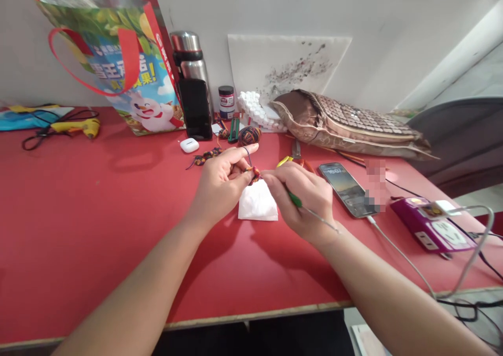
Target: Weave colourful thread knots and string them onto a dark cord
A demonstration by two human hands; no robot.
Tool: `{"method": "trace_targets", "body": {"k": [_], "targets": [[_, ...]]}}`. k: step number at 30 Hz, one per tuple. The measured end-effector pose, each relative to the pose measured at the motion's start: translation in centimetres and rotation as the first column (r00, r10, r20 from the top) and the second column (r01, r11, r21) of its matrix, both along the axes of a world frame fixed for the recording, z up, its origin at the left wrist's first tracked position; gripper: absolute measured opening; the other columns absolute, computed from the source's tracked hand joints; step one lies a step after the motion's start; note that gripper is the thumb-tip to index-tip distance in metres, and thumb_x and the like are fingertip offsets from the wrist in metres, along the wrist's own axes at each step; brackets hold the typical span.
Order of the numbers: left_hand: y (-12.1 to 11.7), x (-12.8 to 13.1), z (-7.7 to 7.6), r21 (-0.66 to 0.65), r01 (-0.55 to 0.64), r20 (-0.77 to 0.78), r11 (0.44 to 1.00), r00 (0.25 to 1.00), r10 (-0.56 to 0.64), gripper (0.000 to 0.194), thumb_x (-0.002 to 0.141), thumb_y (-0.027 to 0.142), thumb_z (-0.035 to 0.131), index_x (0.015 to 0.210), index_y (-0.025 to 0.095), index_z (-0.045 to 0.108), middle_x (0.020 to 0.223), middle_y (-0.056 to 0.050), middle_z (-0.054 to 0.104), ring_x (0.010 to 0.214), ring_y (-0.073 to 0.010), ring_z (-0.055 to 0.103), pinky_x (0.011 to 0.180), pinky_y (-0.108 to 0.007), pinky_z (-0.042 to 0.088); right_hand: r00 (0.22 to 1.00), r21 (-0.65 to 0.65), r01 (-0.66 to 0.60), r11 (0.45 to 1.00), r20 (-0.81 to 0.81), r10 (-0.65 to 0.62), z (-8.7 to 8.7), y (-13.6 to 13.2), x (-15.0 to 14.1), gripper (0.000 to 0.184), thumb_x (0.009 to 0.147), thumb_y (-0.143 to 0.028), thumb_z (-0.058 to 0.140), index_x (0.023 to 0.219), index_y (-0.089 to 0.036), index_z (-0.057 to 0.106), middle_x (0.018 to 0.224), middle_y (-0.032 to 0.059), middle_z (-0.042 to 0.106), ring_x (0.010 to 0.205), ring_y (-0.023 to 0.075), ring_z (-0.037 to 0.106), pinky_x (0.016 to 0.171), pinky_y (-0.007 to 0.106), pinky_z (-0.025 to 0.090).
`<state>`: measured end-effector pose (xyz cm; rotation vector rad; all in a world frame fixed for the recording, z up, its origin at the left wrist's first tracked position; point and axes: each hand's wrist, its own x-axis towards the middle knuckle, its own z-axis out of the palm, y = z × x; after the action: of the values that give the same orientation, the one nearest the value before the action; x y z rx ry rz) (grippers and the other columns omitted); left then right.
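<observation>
My left hand [225, 180] pinches a small piece of multicoloured crochet work [254, 175], with a dark strand of yarn running up over its raised index finger. Closed around a crochet hook with a green grip [294, 199] is my right hand [304, 193]; the hook's thin metal end sticks out toward the wrist. Its working tip meets the crochet work and is hidden by the fingers. Beneath both hands lies a folded white tissue [258, 203]. A ball of multicoloured yarn [249, 135] rests just beyond, and a strip of similar crochet [208, 156] lies left of it.
On the red table [98, 230] a shopping bag [129, 73], a steel flask [190, 57] and an upright black phone [195, 110] stand at the back. Yellow-handled scissors [284, 161], a charging phone [348, 189] and a purple power strip [428, 225] are to the right. A glue gun [78, 127] lies left.
</observation>
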<state>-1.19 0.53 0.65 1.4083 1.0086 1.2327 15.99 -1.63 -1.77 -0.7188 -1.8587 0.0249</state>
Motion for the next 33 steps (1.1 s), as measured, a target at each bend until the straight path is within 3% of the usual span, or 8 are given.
{"method": "trace_targets", "body": {"k": [5,8,16,21,28,33], "targets": [[0.3,-0.2,-0.4,0.003,0.021,-0.064,1.0,0.998,-0.021,0.037,0.077,0.014,0.075,0.112,0.018,0.083,0.074,0.0,0.065,0.07,-0.0139,0.059,0.067,-0.027,0.049,0.985,-0.336,0.004,0.942,-0.16,-0.061,1.2,0.1,0.7,0.041,0.105,-0.039,0.062,0.069,-0.021,0.063,0.062,0.0009,0.06,0.055,0.0124,0.052,0.057,0.029,0.042],[0.4,-0.3,-0.5,0.002,0.03,-0.081,1.0,0.996,-0.03,0.038,0.076,0.013,0.075,0.113,0.018,0.084,0.073,0.001,0.065,0.07,-0.0137,0.059,0.068,-0.027,0.048,0.964,-0.443,-0.058,0.894,-0.257,-0.065,1.7,0.2,1.1,0.048,0.101,-0.052,0.066,0.064,-0.021,0.065,0.062,0.0021,0.063,0.056,0.0136,0.053,0.057,0.03,0.042],[0.4,-0.3,-0.2,-0.042,0.054,0.007,0.998,0.999,-0.054,0.036,0.072,0.013,0.077,0.107,0.02,0.086,0.07,0.002,0.063,0.067,-0.0123,0.057,0.07,-0.028,0.049,0.889,-0.575,-0.202,0.793,-0.447,-0.097,2.5,0.5,1.2,0.038,0.094,-0.048,0.076,0.067,-0.021,0.074,0.059,0.0009,0.061,0.053,0.0129,0.052,0.054,0.029,0.043],[0.6,-0.5,-0.4,-0.059,0.079,0.071,0.995,0.995,-0.075,0.038,0.071,0.015,0.083,0.109,0.02,0.086,0.07,0.002,0.066,0.068,-0.0134,0.062,0.071,-0.029,0.052,0.804,-0.617,-0.354,0.703,-0.585,-0.108,1.8,1.1,1.4,0.038,0.088,-0.052,0.081,0.069,-0.019,0.076,0.064,0.0021,0.063,0.054,0.0118,0.052,0.049,0.028,0.042],[1.1,-0.6,-0.9,-0.062,0.133,0.24,0.989,0.964,-0.115,0.042,0.067,0.017,0.092,0.109,0.024,0.087,0.072,0.001,0.072,0.069,-0.0141,0.069,0.075,-0.03,0.058,0.668,-0.595,-0.57,0.566,-0.737,-0.103,1.6,1.6,1.2,0.044,0.075,-0.057,0.091,0.069,-0.017,0.075,0.053,-0.0027,0.051,0.049,0.0089,0.046,0.046,0.025,0.034],[0.9,-0.2,-1.2,-0.08,0.162,0.324,0.984,0.937,-0.128,0.045,0.065,0.018,0.096,0.108,0.026,0.087,0.073,0.001,0.072,0.069,-0.0129,0.068,0.074,-0.028,0.058,0.602,-0.549,-0.654,0.52,-0.794,-0.083,1.7,1.4,0.7,0.045,0.078,-0.056,0.091,0.067,-0.017,0.072,0.051,-0.0047,0.049,0.044,0.0054,0.037,0.046,0.025,0.031]]}}
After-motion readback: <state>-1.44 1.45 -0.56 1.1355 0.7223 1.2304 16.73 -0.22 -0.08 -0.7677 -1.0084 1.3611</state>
